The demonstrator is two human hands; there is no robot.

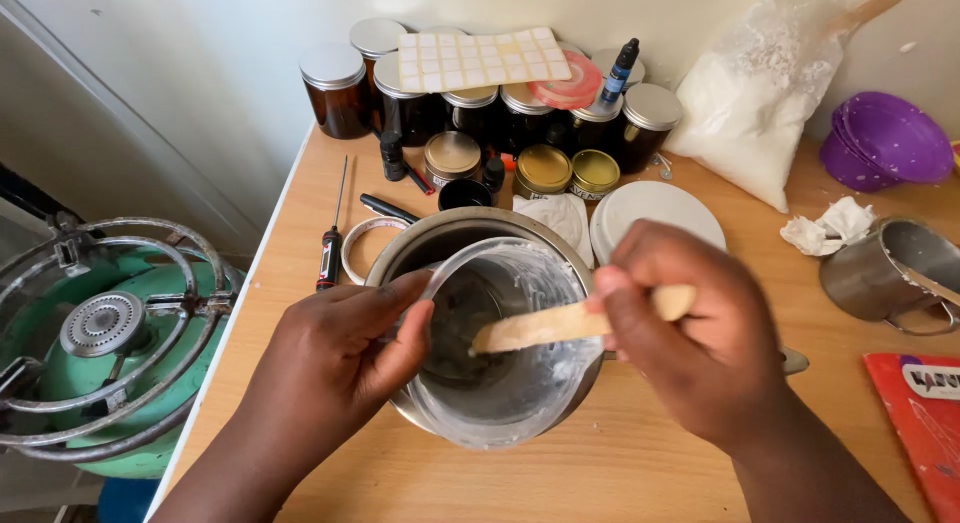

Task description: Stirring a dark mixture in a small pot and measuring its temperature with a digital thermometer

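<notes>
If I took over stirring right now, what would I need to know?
Left hand: its grip pinches the rim of the clear jug.
Right hand: its grip holds the wooden stick, tip inside the jug.
The jug sits inside the metal pot on the wooden table.
Done: white residue coats the jug's walls.
Left: whatever remains at the bottom; the contents are hard to see.

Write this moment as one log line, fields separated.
left hand: holds clear cup | right hand: holds wooden stick in cup | cup: inside metal pot
</notes>
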